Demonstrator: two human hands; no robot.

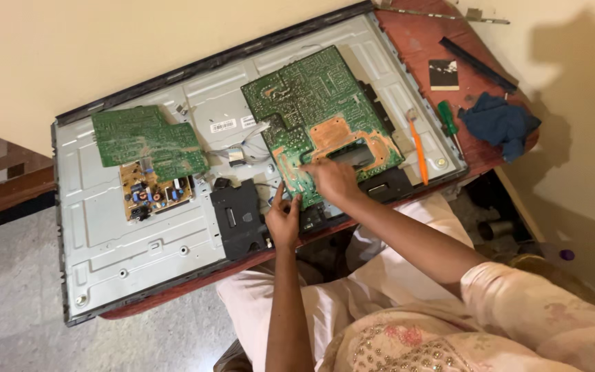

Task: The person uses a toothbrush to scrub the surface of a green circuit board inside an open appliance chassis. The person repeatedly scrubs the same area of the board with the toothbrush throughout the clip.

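Note:
A flat television lies face down with its grey metal back panel (125,234) exposed. A large green circuit board (315,103) with bare copper areas lies solder side up on the panel's right half. My right hand (332,180) rests on that board's near edge, fingers pressing down on it. My left hand (284,219) holds the same board's near left corner, thumb and fingers pinched around its edge beside a black plastic part (239,217). A smaller green board (144,141) lies to the left, over a brown board (156,193) with components.
The television rests on a red-brown table (421,38). On the table's right end lie an orange-handled tool (418,148), a green-handled screwdriver (447,118), a blue cloth (498,122), a small black card (443,74) and a black strip (478,65). A cream wall stands behind.

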